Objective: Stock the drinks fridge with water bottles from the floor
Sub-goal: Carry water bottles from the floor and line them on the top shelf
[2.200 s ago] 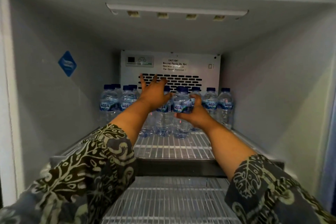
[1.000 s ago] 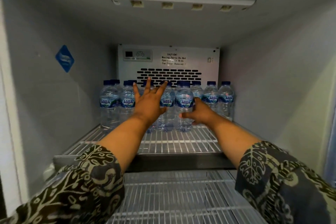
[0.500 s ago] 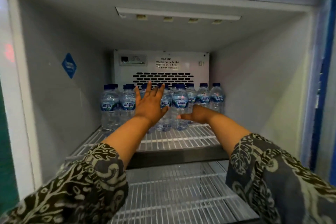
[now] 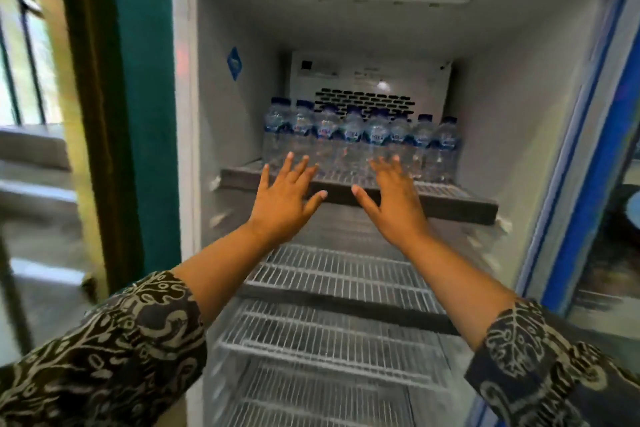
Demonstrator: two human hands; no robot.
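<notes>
Open drinks fridge [image 4: 505,97], white inside, wire shelves. Water bottles [image 4: 360,137] stand in one row at back of top shelf [image 4: 453,206]; blue caps, labels blurred. Left grip [image 4: 282,199] and right grip [image 4: 394,203] released, fingers spread, holding nothing, before shelf edge, apart from bottles.

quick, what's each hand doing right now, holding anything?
Left hand: open, fingers spread, holding nothing.
Right hand: open, fingers spread, holding nothing.
</notes>
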